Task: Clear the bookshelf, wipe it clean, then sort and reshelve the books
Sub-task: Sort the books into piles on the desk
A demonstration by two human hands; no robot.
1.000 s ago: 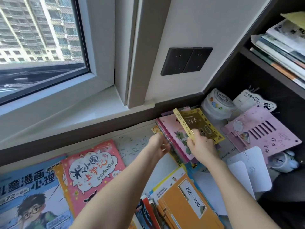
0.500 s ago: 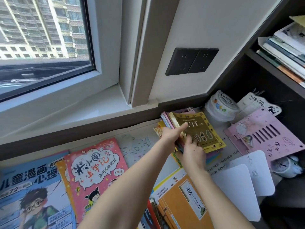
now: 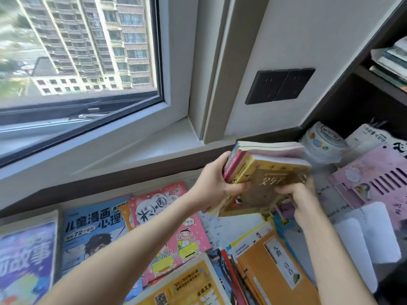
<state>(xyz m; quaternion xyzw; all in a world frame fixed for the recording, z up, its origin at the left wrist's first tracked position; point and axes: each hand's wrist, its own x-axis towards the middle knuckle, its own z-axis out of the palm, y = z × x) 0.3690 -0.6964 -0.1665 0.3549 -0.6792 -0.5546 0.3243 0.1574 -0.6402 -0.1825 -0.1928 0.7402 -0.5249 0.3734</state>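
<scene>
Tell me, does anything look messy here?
Yes. The pink book and orange book lie flat in overlapping heaps below the window, not shelved. The stack held by the left hand and right hand is uneven, its books fanned apart.

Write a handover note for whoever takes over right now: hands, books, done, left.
Left hand grips the spine side of a small book stack; right hand holds its near right edge; the stack is raised and tilted.
Pink comic, blue comic and orange books lie flat below.
The upper shelf at right holds other books.
Done: many books out.
Left: finish clearing, wipe, sort, reshelve. No cloth in view.
</scene>
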